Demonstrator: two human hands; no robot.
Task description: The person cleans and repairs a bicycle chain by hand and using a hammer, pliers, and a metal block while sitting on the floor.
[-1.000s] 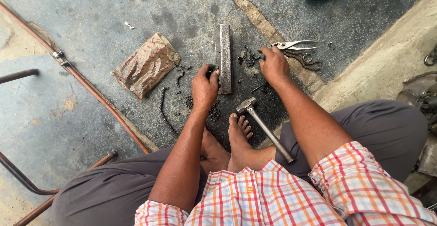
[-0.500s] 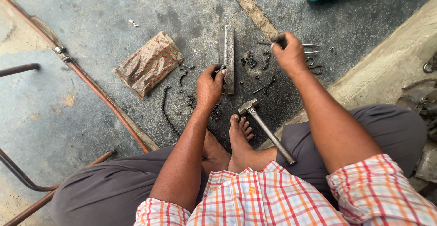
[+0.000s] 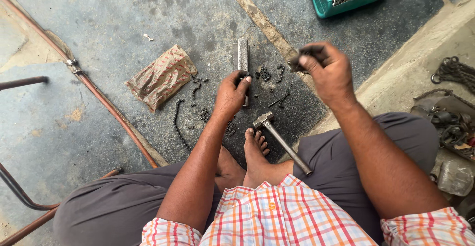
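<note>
I sit on the floor with my bare feet [image 3: 255, 153] in front of me. My left hand [image 3: 231, 95] rests on the ground, its fingers closed around the near end of a short upright metal bar [image 3: 241, 54]. My right hand [image 3: 327, 71] is lifted above the floor to the right of the bar. It pinches a small dark metal piece [image 3: 300, 61]; what kind of piece I cannot tell. A hammer [image 3: 265, 121] lies by my toes with its handle across my right leg. Loose chain links [image 3: 269, 73] and a length of chain [image 3: 177, 123] lie on the oily patch around the bar.
A crumpled brown paper bag [image 3: 161, 76] lies left of the bar. A green crate [image 3: 322, 2] of metal parts stands at the top right. Chains and greasy parts [image 3: 451, 73] sit on the raised ledge at right. A copper pipe [image 3: 99, 102] runs diagonally at left.
My right hand came up off the floor near the pliers and now hovers, holding a small dark piece. My left hand stayed at the bar. The view tilted up, showing more of the green crate.
</note>
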